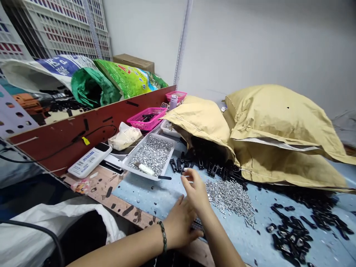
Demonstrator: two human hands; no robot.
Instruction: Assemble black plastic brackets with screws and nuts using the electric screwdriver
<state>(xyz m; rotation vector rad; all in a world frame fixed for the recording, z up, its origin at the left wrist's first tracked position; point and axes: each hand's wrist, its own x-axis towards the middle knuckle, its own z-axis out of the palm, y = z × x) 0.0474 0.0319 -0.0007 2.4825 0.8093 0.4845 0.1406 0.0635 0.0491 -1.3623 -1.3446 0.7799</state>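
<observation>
Many screws (230, 196) lie just beside right hand (196, 189).

Both forearms bare, reaching forward from the lower edge of view. Left hand (180, 222) lay low, palm down, fingers loosely spread and pointing ahead, thumb out to the side. Right hand (197, 191) sat just ahead of it and higher, wrist bent upward. Its fingers (187, 178) curled toward the left, tips drawn near one another; whether they pinched anything was too small to tell. Hands close together, left fingertips at the right wrist.
</observation>
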